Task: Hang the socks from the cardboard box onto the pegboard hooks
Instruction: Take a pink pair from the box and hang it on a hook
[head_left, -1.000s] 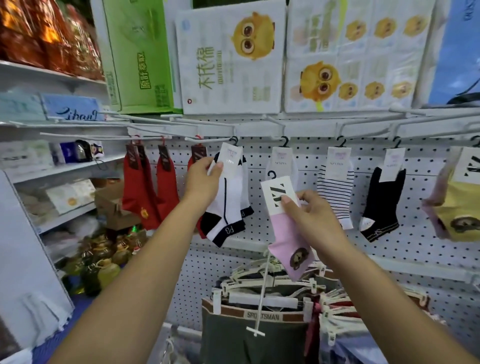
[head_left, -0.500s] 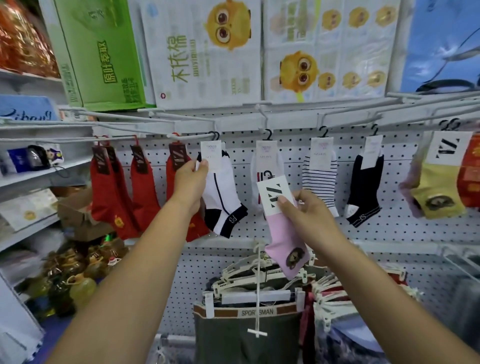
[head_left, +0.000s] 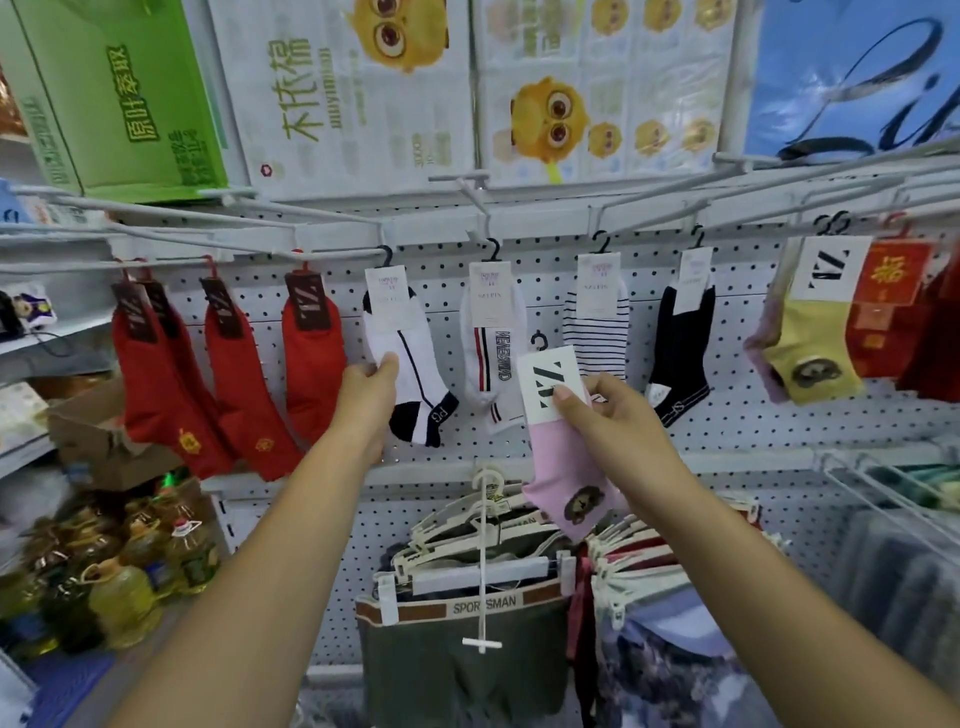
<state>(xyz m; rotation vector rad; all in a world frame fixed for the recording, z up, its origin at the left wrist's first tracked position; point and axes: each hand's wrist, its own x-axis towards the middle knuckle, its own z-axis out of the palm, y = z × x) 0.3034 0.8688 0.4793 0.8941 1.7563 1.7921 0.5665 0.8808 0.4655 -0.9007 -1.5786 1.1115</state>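
My right hand (head_left: 605, 415) pinches the white label of a pink sock (head_left: 569, 483) with a bear patch, held in front of the pegboard (head_left: 753, 415) below the row of hooks. My left hand (head_left: 371, 389) grips the lower edge of a white and black sock (head_left: 410, 364) hanging from a hook (head_left: 385, 255). Further socks hang along the row: red ones (head_left: 234, 374), a white striped-band one (head_left: 491, 358), a black-striped one (head_left: 597, 327), a black one (head_left: 680, 348) and a yellow one (head_left: 810, 353). The cardboard box (head_left: 104, 441) sits low on the left.
Long white hook arms (head_left: 208, 257) jut out at head height. Hangers with shorts (head_left: 467, 613) hang below my hands. Oil bottles (head_left: 119, 587) stand at the lower left. Tissue packs (head_left: 363, 88) line the top shelf. A wire rack (head_left: 893, 488) is at the right.
My left hand has slid down from the white sock's label to its lower edge. The view has shifted right, and my right hand still holds the pink sock at about the same spot.
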